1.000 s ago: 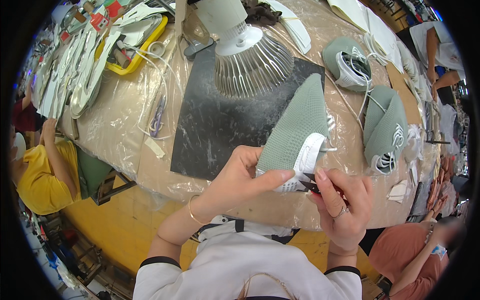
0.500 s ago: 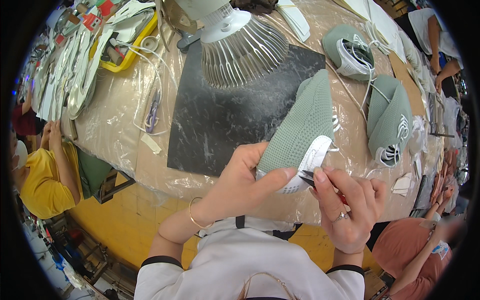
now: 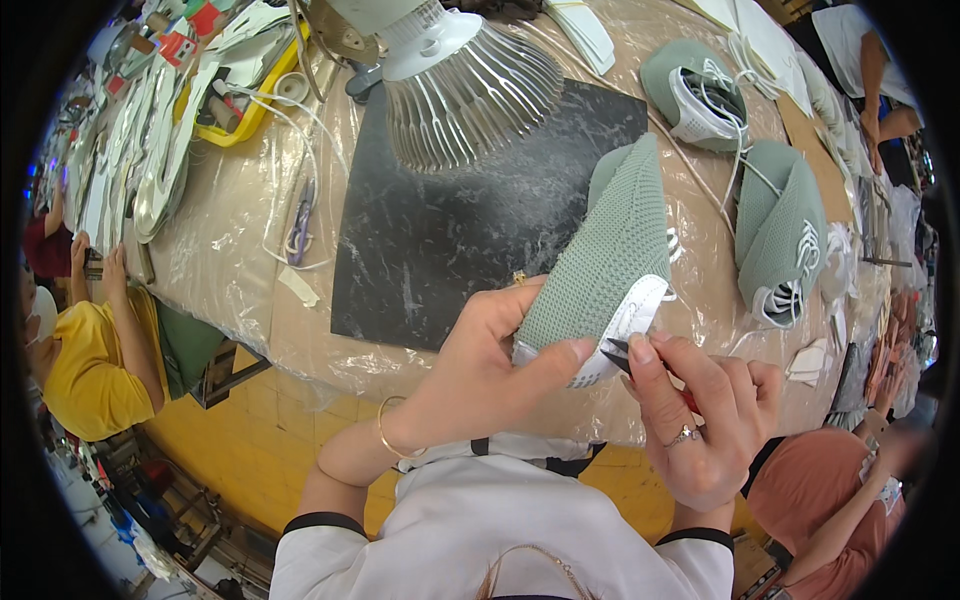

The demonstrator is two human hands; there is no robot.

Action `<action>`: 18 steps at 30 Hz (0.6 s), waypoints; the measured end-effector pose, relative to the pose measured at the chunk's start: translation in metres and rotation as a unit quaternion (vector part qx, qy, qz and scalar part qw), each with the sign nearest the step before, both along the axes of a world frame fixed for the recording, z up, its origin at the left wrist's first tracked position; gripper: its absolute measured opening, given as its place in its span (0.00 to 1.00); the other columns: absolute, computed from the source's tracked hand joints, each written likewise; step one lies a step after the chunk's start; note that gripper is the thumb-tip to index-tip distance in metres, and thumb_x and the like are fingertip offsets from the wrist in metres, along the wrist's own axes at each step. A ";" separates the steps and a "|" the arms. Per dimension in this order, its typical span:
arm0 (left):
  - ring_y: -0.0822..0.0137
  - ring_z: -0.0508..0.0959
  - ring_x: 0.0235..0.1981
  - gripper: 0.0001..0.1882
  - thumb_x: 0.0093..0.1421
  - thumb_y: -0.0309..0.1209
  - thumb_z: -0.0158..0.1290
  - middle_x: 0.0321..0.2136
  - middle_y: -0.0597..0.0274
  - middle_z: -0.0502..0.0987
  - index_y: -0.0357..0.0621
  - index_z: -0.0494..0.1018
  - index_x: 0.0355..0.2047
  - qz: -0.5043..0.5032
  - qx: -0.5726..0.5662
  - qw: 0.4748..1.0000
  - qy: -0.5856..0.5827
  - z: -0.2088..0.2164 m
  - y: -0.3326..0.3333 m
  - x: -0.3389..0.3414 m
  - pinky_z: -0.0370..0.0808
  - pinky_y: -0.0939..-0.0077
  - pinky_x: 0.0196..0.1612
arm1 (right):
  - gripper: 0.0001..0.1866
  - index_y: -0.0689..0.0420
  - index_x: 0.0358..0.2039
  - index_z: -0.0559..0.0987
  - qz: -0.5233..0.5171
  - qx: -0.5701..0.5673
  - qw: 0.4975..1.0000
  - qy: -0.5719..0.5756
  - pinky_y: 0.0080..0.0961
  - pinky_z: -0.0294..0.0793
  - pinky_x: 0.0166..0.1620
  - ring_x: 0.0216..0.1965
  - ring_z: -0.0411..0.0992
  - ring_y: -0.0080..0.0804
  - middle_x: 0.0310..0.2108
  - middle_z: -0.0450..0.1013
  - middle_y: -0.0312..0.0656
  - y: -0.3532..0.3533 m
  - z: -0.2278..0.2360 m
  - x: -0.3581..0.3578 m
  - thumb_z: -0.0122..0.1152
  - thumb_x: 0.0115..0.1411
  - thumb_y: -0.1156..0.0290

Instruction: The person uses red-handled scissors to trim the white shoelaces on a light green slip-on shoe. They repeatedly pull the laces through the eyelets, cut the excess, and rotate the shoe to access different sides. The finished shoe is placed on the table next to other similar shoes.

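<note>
My left hand [image 3: 500, 350] is closed round the heel end of a sage-green knit shoe upper [image 3: 600, 250], its thumb pressed near the white panel [image 3: 634, 310]. The upper is tilted, its toe pointing away from me. In my right hand [image 3: 700, 410] is a pair of small snips [image 3: 622, 355] with dark pointed blades and a red handle mostly hidden by my fingers. The blade tips are slightly apart and meet the edge of the white panel. Under the upper's far part lies a black mat [image 3: 430, 260].
A finned metal lamp [image 3: 470, 95] hangs over the mat. Two laced green shoe uppers, one farther [image 3: 690, 95] and one nearer [image 3: 780, 230], lie at right. Purple-handled snips [image 3: 298, 232] and a yellow tray [image 3: 240, 130] are at left. Other people work on both sides.
Both hands keep their grip, with the blade tips still at the white panel's edge. The view has shifted slightly, and the person in yellow at left has moved their hands.
</note>
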State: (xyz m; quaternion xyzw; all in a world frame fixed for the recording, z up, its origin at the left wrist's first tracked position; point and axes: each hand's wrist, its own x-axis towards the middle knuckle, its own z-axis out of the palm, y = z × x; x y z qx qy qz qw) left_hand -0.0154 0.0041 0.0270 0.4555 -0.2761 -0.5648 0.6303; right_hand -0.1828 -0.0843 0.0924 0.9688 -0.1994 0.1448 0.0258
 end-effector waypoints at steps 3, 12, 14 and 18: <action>0.79 0.75 0.40 0.17 0.60 0.20 0.51 0.41 0.61 0.79 0.31 0.72 0.50 -0.005 -0.005 1.000 -0.008 -0.001 0.000 0.000 0.73 0.83 0.43 | 0.21 0.47 0.42 0.83 -0.004 -0.008 1.000 0.006 0.24 0.58 0.31 0.23 0.65 0.22 0.36 0.77 0.30 0.001 0.002 0.001 0.72 0.44 0.71; 0.80 0.74 0.40 0.17 0.59 0.19 0.51 0.41 0.61 0.79 0.30 0.72 0.50 -0.027 0.012 0.999 -0.040 -0.001 -0.001 0.000 0.72 0.84 0.43 | 0.19 0.47 0.42 0.83 -0.006 -0.025 0.997 0.075 0.25 0.56 0.34 0.26 0.69 0.21 0.38 0.76 0.28 0.004 0.016 0.001 0.68 0.46 0.73; 0.80 0.74 0.40 0.17 0.59 0.19 0.51 0.41 0.62 0.79 0.30 0.72 0.50 -0.026 0.006 0.998 -0.048 -0.001 -0.002 0.000 0.72 0.84 0.43 | 0.20 0.47 0.42 0.83 -0.003 -0.025 0.996 0.084 0.25 0.56 0.35 0.28 0.71 0.21 0.38 0.76 0.29 0.004 0.017 0.001 0.67 0.46 0.73; 0.80 0.75 0.40 0.16 0.60 0.19 0.50 0.41 0.62 0.79 0.30 0.72 0.49 -0.024 0.005 0.999 -0.033 0.000 -0.003 0.000 0.72 0.84 0.43 | 0.20 0.48 0.43 0.83 0.015 -0.027 0.996 0.082 0.25 0.56 0.38 0.29 0.72 0.22 0.39 0.76 0.30 0.002 0.016 0.000 0.66 0.45 0.72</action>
